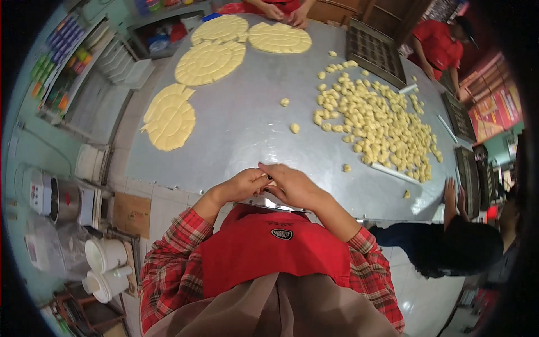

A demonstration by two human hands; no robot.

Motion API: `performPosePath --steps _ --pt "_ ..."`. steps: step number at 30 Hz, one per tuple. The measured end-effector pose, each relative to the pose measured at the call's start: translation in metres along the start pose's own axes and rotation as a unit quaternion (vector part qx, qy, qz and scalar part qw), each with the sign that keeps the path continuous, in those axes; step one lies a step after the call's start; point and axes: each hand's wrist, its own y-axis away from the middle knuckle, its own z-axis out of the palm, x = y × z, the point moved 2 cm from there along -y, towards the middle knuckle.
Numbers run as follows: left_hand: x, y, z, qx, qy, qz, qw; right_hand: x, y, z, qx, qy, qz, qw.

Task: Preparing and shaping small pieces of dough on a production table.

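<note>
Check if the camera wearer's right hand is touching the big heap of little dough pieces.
Apart. The head view shows bare grey tabletop between the right hand and the heap of dough pieces.

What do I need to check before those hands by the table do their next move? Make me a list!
1. Left hand and right hand together at the near edge of the table: ok.
2. Something held between the fingers: cannot tell, the hands hide it.
3. Plaid sleeves off the dough: ok.
4. Flat dough sheet on the left, clear of the hands: ok.
5. All dough balls in the pile: not ok, a stray ball sits mid-table, and there are others.
</note>
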Motion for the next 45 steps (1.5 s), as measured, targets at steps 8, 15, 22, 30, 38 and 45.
performPosePath --steps 8,15,22,30,38,45 --pt "-0.028 -0.036 0.028 0.038 -0.007 0.047 0.998 0.037 0.046 0.016 0.019 0.015 0.163 0.986" --pt "-0.073 -0.033 -0.033 0.321 -0.451 0.199 0.809 0.081 0.107 0.001 0.164 -0.026 0.195 0.967" --pt "-0.065 -0.103 -0.026 0.281 -0.526 0.158 0.787 0.126 0.066 0.040 0.032 0.259 0.183 0.948" --pt "-0.068 -0.074 -0.088 0.424 -0.505 0.094 0.746 0.135 0.105 0.023 0.144 0.257 0.194 0.936" --pt "-0.081 -0.080 0.022 0.171 0.256 0.127 0.943 0.074 0.025 0.042 0.236 -0.065 0.110 0.963" --pt "-0.032 0.025 -0.144 0.359 -0.137 0.139 0.913 0.194 0.027 -0.191 0.108 0.421 0.479 0.762"
